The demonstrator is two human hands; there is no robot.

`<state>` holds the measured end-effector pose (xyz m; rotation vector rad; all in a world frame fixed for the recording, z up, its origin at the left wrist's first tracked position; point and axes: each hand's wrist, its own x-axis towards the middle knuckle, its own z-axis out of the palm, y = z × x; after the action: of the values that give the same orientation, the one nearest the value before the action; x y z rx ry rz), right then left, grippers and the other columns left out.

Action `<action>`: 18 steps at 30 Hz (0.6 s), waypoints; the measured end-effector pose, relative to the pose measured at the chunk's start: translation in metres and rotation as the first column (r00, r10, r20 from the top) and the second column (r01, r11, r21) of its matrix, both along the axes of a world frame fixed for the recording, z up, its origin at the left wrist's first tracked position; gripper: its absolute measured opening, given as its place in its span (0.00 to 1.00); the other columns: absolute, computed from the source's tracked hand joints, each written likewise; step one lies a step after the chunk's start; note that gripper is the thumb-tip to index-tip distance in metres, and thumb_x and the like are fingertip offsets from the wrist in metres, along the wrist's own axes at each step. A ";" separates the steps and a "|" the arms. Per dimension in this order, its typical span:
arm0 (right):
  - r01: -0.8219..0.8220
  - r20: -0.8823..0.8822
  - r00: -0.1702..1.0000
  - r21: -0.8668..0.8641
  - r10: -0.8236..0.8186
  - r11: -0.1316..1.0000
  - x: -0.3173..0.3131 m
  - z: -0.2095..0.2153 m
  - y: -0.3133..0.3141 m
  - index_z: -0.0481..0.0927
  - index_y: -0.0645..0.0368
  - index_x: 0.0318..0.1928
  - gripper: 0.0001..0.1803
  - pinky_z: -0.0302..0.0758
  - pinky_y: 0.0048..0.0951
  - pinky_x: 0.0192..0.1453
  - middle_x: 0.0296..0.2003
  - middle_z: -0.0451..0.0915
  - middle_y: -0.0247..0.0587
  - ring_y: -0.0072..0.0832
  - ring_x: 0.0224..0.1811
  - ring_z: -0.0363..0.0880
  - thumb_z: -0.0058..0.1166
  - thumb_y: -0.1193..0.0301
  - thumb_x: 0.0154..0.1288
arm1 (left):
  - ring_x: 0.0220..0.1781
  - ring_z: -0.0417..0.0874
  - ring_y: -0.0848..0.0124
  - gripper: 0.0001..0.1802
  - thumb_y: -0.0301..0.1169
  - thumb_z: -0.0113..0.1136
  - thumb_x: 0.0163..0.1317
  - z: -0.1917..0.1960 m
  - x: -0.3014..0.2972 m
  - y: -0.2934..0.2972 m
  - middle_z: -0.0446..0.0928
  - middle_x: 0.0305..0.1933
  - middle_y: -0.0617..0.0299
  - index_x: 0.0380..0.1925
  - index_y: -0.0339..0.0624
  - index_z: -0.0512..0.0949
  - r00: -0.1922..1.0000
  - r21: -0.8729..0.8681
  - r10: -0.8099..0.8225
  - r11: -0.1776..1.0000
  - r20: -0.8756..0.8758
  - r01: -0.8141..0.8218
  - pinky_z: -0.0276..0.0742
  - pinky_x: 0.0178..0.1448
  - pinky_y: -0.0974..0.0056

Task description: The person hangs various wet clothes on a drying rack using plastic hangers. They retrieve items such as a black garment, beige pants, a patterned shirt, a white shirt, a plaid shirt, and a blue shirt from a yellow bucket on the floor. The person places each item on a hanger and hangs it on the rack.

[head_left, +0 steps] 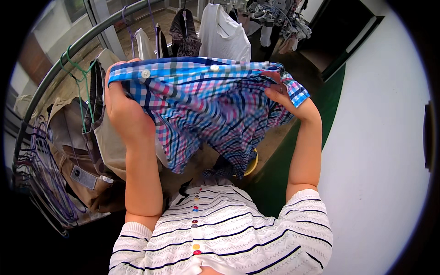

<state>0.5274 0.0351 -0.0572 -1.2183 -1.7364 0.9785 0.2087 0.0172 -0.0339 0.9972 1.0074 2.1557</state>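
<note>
A blue, pink and white checked shirt (215, 98) with white buttons is stretched out in front of me, its buttoned edge running across the top. My left hand (123, 98) is closed on one end of that edge. At the other end, near the collar or a cuff, my right hand (293, 101) grips the cloth with the thumb on the near side. Several of my fingers are hidden behind the fabric. Loose folds of the shirt hang down between my forearms.
A curved metal rail (85, 40) on the left carries hung trousers, a white shirt (224, 34) and bunched hangers (50, 183). Beneath the shirt stands a yellow basin (251, 166). Clip hangers (279, 23) hang farther back. A white wall (371, 151) rises on the right.
</note>
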 end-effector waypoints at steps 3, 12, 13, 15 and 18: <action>0.047 0.148 0.988 0.023 -0.050 0.999 0.007 0.013 -0.001 0.78 0.61 0.57 0.23 0.74 0.23 0.51 0.44 0.81 0.31 0.17 0.46 0.76 0.61 0.60 0.69 | 0.51 0.77 0.69 0.16 0.32 0.47 0.68 -0.006 -0.012 0.010 0.79 0.50 0.57 0.50 0.36 0.75 0.961 -0.123 -0.148 0.985 -0.233 0.121 0.72 0.59 0.65; -0.271 0.027 0.962 0.181 0.270 0.945 -0.060 0.055 -0.016 0.82 0.64 0.47 0.16 0.77 0.27 0.45 0.39 0.85 0.36 0.25 0.40 0.82 0.61 0.63 0.70 | 0.61 0.76 0.56 0.47 0.21 0.70 0.45 0.020 0.079 -0.014 0.75 0.60 0.53 0.70 0.45 0.64 0.274 -0.120 -0.204 0.948 -0.940 0.294 0.73 0.62 0.58; -0.309 0.078 0.950 0.130 0.301 0.942 -0.056 0.059 -0.015 0.83 0.63 0.46 0.18 0.77 0.27 0.43 0.37 0.85 0.36 0.24 0.39 0.81 0.60 0.60 0.69 | 0.55 0.81 0.58 0.46 0.19 0.70 0.46 0.018 0.082 -0.005 0.79 0.55 0.55 0.69 0.45 0.66 0.317 -0.142 -0.239 0.943 -0.918 0.299 0.78 0.57 0.61; -0.393 0.072 0.919 0.093 0.387 0.915 -0.045 0.062 -0.011 0.83 0.63 0.44 0.22 0.77 0.27 0.42 0.35 0.83 0.36 0.24 0.37 0.80 0.60 0.54 0.68 | 0.41 0.83 0.61 0.35 0.18 0.68 0.47 0.012 0.079 0.011 0.81 0.41 0.57 0.59 0.49 0.75 0.409 -0.115 -0.288 0.910 -0.866 0.398 0.78 0.44 0.61; -0.532 -0.007 0.843 0.129 0.538 0.837 -0.035 0.051 0.003 0.82 0.64 0.44 0.26 0.76 0.27 0.40 0.34 0.82 0.38 0.26 0.34 0.80 0.60 0.49 0.66 | 0.39 0.82 0.65 0.22 0.17 0.64 0.52 0.016 0.071 0.015 0.81 0.37 0.58 0.49 0.42 0.81 0.389 -0.178 -0.394 0.856 -0.833 0.485 0.76 0.43 0.66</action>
<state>0.4922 0.0383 -0.0064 -0.6240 -2.1226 1.1796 0.2794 0.0320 -0.0176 2.2157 0.8493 1.1806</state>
